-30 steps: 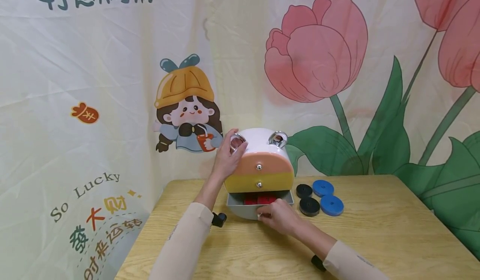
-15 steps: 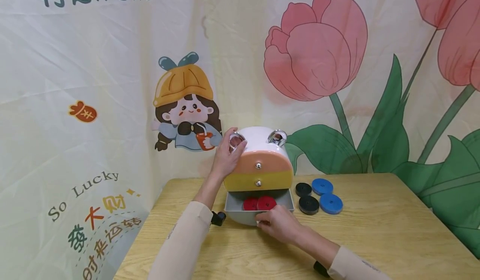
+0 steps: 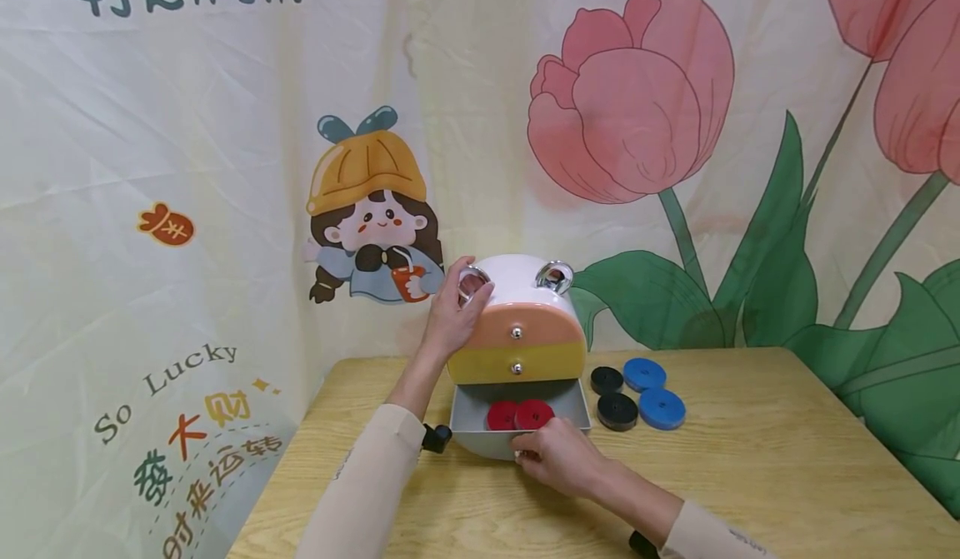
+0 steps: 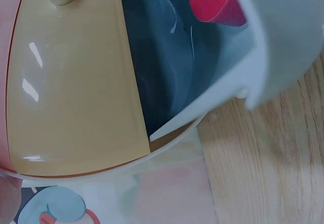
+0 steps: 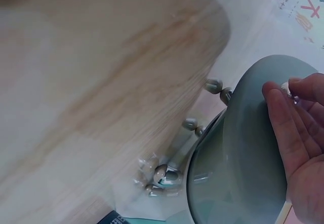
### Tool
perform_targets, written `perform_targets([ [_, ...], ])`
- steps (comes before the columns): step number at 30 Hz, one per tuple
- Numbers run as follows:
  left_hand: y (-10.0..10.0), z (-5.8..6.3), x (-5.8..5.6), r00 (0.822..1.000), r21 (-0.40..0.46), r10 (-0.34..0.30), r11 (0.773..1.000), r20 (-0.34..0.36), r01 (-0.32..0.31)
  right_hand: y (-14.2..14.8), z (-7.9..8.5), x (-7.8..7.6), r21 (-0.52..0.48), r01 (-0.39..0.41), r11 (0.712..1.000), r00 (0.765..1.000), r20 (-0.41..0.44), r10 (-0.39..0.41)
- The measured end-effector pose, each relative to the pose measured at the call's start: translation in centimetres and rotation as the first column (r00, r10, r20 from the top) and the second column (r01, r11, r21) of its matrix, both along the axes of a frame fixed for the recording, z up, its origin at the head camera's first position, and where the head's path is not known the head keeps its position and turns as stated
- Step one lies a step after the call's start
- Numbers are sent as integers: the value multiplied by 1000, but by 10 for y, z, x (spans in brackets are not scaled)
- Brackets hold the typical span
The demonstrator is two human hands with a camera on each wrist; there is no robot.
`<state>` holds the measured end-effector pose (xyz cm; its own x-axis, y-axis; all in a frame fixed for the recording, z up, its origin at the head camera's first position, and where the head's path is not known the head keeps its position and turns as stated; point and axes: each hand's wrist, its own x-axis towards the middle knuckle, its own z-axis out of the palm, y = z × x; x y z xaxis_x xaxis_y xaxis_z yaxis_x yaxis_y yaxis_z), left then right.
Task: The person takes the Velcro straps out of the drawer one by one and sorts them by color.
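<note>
A small rounded drawer cabinet (image 3: 517, 280) has a white top, two silver ring ears and orange, yellow and grey drawers. My left hand (image 3: 452, 313) holds its upper left corner, thumb and fingers around the left ring ear (image 3: 475, 280). With thumb and fingers my right hand (image 3: 566, 459) pinches the silver knob (image 5: 287, 88) of the bottom grey drawer (image 3: 483, 445), which stands pulled out. Inside it lie two red rolls (image 3: 501, 416) of strap-like tape, side by side; the wound layers of one red roll (image 4: 210, 1) show in the left wrist view. The yellow drawer (image 4: 76, 92) is closed.
To the cabinet's right, two black rolls (image 3: 617, 411) and two blue rolls (image 3: 662, 408) lie flat on the wooden table (image 3: 757, 442). Behind the table hangs a printed cloth (image 3: 487, 126) with tulips. Silver ball feet (image 5: 213, 86) show under the cabinet.
My right hand has drawn the grey drawer farther out toward me, and the red rolls in it have come into fuller view. My left hand has stayed on the ring ear.
</note>
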<state>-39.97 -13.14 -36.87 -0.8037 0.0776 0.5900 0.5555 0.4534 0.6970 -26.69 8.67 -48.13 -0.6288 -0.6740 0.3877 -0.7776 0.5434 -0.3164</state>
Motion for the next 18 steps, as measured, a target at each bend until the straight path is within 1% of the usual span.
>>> perform_targets([
  [6, 1, 0, 0, 1000, -3, 3, 1000, 11, -3, -1, 2, 4, -1, -7, 1000, 1000, -13, 7],
  [13, 2, 0, -1, 999, -13, 15, 1000, -29, -16, -1, 2, 5, 31, 9, 999, 998, -68, -7],
  [18, 2, 0, -1, 1000, -8, 16, 1000, -25, -16, -1, 5, 6, 64, 11, 998, 997, -74, -7],
])
